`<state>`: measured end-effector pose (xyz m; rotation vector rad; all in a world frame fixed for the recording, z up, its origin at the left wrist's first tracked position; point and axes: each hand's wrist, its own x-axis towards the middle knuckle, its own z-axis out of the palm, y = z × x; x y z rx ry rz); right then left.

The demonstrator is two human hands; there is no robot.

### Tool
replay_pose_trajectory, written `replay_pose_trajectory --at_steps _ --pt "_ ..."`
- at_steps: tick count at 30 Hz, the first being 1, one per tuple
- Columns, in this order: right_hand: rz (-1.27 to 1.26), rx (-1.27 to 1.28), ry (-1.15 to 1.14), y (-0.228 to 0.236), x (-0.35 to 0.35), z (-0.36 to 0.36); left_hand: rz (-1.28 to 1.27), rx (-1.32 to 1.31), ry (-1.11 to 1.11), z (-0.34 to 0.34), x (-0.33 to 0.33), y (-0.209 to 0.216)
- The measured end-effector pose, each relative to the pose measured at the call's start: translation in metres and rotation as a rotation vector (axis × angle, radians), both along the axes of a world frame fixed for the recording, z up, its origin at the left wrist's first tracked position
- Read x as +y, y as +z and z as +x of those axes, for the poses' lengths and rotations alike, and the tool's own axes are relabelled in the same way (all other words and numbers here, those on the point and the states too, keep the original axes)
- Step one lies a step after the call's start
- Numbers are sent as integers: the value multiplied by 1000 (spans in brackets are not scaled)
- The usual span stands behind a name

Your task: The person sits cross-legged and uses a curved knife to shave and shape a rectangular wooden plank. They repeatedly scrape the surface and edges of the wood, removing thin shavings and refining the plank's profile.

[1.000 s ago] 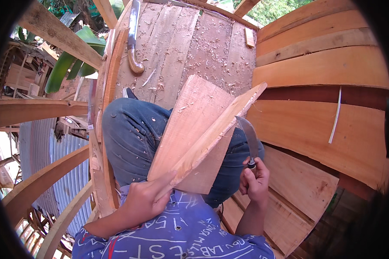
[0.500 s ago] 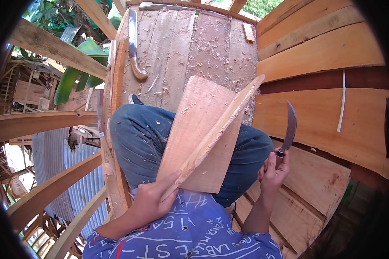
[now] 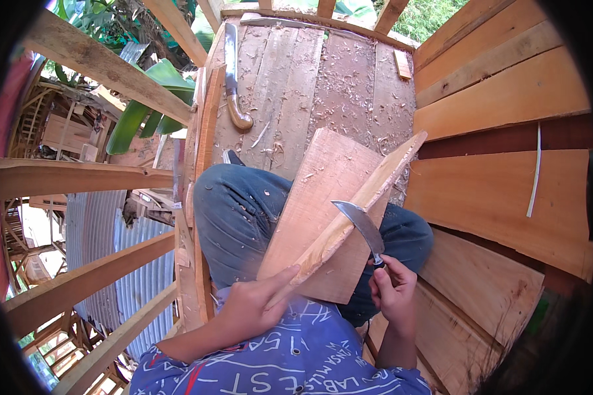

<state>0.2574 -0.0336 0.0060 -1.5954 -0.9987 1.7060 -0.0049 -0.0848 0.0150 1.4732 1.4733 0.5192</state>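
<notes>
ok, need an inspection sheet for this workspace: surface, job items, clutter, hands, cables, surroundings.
Surface: plank floor, strewn with shavings.
Job items: narrow board slanting across a wider board on the person's lap; curved knife.
Clutter: long wooden-handled blade on the floor; small wood block near the far right corner.
Hands: left hand grips narrow board's near end; right hand holds curved knife.
Cables: nothing seen.
Surroundings: wooden railing left, plank wall right; corrugated metal beyond the railing.

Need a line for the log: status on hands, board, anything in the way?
Left hand gripping near end of edge-up board. Right hand holding curved knife across it; contact unclear. Second board beneath. Nothing seen in the way.
</notes>
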Motion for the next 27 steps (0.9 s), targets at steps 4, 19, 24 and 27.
replay_pose_trajectory --at_steps 4,19,24,27 --pt "288 -261 -130 -26 -11 6 -19 8 -18 -3 0 -1" --pt "45 -21 18 -8 4 11 74 -20 32 -1 -3 -8" --pt "696 -595 -172 -48 3 19 33 -16 12 -2 -3 -9" --pt "593 -554 -414 -32 19 37 21 -25 37 -4 -4 -9"
